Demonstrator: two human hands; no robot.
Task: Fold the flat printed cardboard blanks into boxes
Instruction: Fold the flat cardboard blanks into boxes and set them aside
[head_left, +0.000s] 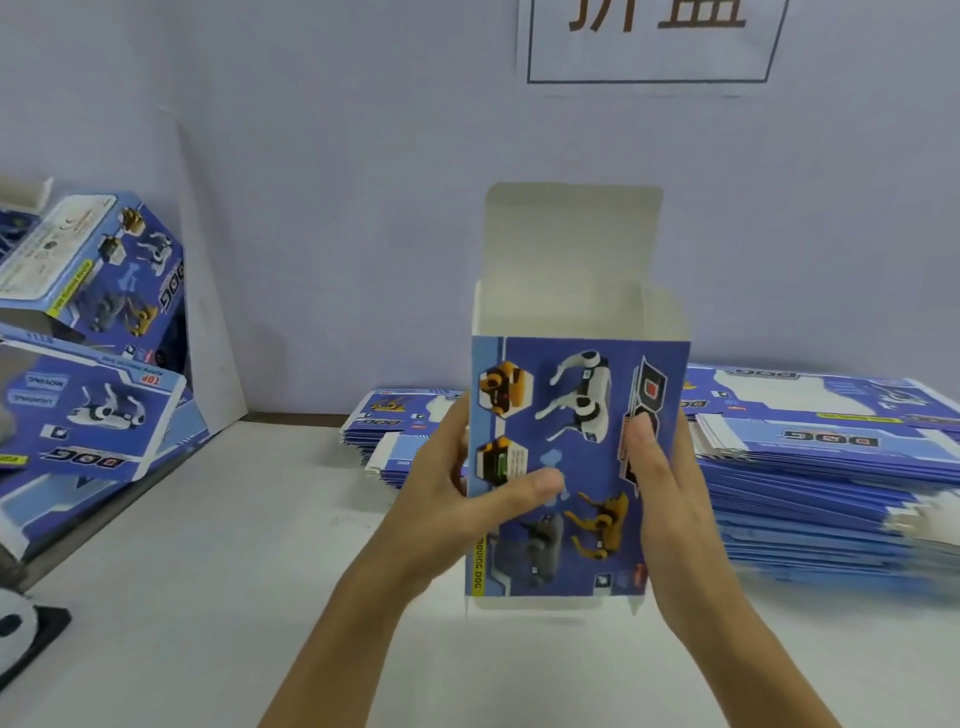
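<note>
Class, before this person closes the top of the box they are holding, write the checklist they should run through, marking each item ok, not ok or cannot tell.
1. Blue printed cardboard box opened into a tube, walls squared: ok.
2. Left hand grips the box's left edge, thumb on the front panel: ok.
3. Right hand grips the right edge: ok.
4. White top lid flap upright and free to fold down: ok.
5. Bottom flaps closed and locked: cannot tell, the underside is hidden.
6. Stack of flat blue cardboard blanks lies behind on the white table, out of the way: ok.
</note>
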